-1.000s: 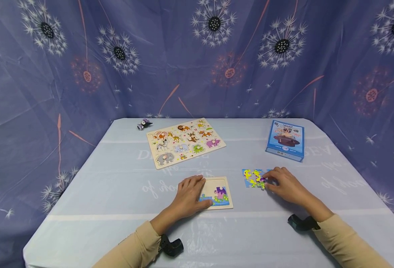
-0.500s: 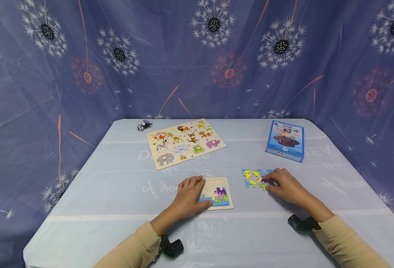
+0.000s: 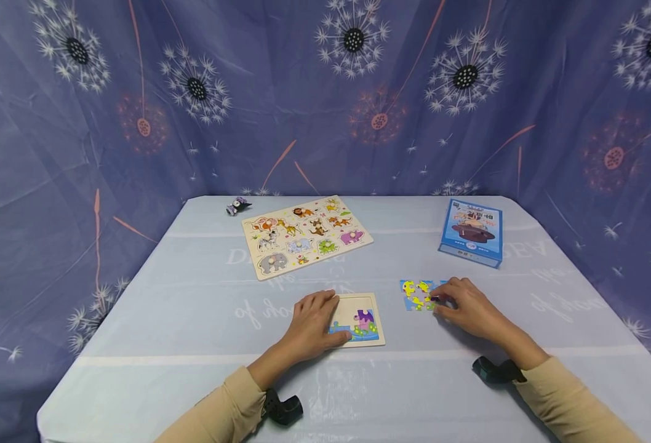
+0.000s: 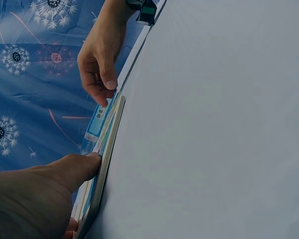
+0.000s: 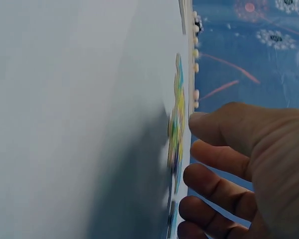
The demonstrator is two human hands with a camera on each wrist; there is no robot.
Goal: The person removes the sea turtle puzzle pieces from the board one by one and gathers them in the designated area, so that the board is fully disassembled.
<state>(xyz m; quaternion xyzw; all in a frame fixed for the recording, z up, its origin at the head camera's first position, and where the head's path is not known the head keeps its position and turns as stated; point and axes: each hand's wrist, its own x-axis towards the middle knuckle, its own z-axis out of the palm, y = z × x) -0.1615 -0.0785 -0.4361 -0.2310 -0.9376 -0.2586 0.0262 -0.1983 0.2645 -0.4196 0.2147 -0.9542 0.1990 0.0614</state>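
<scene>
My left hand (image 3: 311, 323) rests on the left side of a small wooden puzzle tray (image 3: 381, 317), its thumb over the lower rim. Joined pieces (image 3: 364, 320) with a purple and pink picture lie in the tray's lower right. Beside the tray, loose jigsaw pieces (image 3: 411, 295) in yellow, blue and green lie on the table. Over their right part is my right hand (image 3: 472, 307), thumb and fingers curved down around a dark purple piece (image 3: 435, 298). In the right wrist view the pieces (image 5: 177, 124) lie close by the fingertips. Whether that piece is pinched is unclear.
A wooden animal peg puzzle (image 3: 309, 237) lies at the back centre-left. Behind its left corner sits a small black and purple figure (image 3: 239, 206). A blue box (image 3: 471, 232) stands at the back right. A patterned curtain (image 3: 281, 92) hangs behind the table.
My right hand has shifted slightly to the left over the loose pieces, covering more of the green one. The left hand and the tray have stayed in place.
</scene>
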